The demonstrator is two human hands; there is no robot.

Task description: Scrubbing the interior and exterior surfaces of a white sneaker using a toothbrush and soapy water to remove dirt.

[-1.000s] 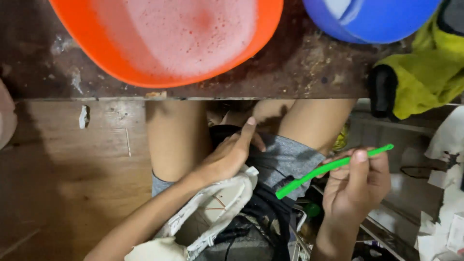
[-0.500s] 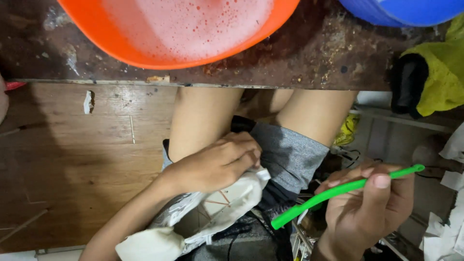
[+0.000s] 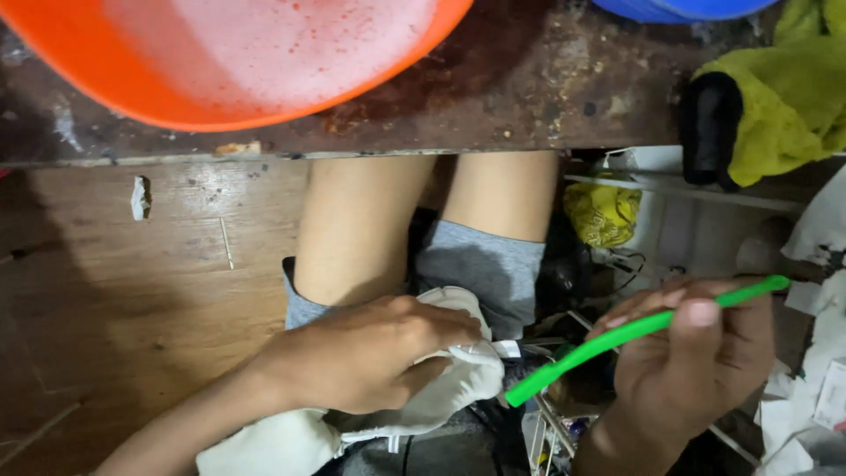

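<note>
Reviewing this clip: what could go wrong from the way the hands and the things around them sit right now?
The orange basin of foamy liquid hangs over the bench edge, right above the knees; a bump might tip it onto the lap. The right hand holds the green stick only between thumb and fingertips, so it could slip into the clutter below. The left hand grips the white shoe resting on the lap, which may slide off.
</note>
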